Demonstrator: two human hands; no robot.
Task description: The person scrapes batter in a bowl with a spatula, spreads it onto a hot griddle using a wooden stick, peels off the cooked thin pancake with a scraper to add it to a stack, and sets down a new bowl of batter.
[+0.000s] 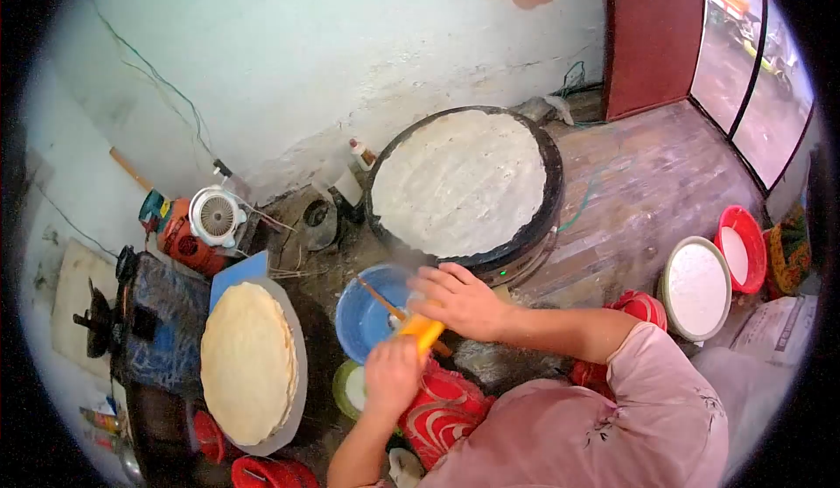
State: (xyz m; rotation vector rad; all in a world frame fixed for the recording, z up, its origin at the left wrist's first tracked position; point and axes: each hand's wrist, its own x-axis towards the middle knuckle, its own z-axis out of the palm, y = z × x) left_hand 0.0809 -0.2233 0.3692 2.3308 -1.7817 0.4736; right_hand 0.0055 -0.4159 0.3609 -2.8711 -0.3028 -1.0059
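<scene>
Two hands at one yellow tool (423, 334), held at the near right edge of the blue basin (347, 330); contact with its rim cannot be told. Left hand (393, 376): fingers wrapped round the tool's lower end. Right hand (464, 302): laid over the upper end, fingers extended, tips blurred; cannot tell whether it grips. Presumably the left steadies while the right works the surface, with the basin sited to catch drips. A wooden stick (380, 297) slants across the basin's opening, probably within easy reach.

Near side of basin: green bowl (339, 381), white contents, partly behind the left wrist. Left of basin: stack of pale flatbreads (247, 361) on a round board (300, 374), likely put there to lie flat at arm's length.

Beyond basin, to its right: round griddle (554, 173), covered almost to the dark rim by a pale batter sheet (459, 182); closeness to the basin presumably shortens each reach. Farthest beyond basin: whitish wall (350, 42).
</scene>
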